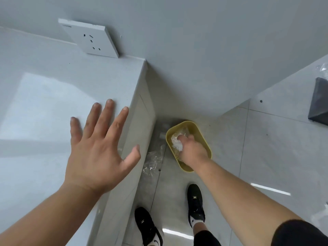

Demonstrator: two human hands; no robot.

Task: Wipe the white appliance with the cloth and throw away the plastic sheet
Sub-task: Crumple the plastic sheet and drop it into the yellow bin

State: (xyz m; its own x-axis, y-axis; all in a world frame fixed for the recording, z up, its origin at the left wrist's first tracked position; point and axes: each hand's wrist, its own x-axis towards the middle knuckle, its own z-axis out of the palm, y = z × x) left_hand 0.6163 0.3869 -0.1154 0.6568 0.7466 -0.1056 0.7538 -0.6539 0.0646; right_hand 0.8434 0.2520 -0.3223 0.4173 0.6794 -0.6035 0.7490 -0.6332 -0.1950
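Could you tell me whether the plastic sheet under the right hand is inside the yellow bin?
Inside: the crumpled plastic sheet sits within the rim of the yellow bin, held there by the right hand.

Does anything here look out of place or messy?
Yes: a crumpled clear plastic scrap lies on the floor beside the yellow bin, not in it, while the right hand holds the plastic sheet inside the bin.

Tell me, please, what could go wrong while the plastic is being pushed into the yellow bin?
The crumpled plastic sheet under the right hand may spring back out of the small yellow bin once released. A second piece of clear plastic lies on the floor beside the bin; it could be overlooked or slipped on. The pushing might also tip the bin.
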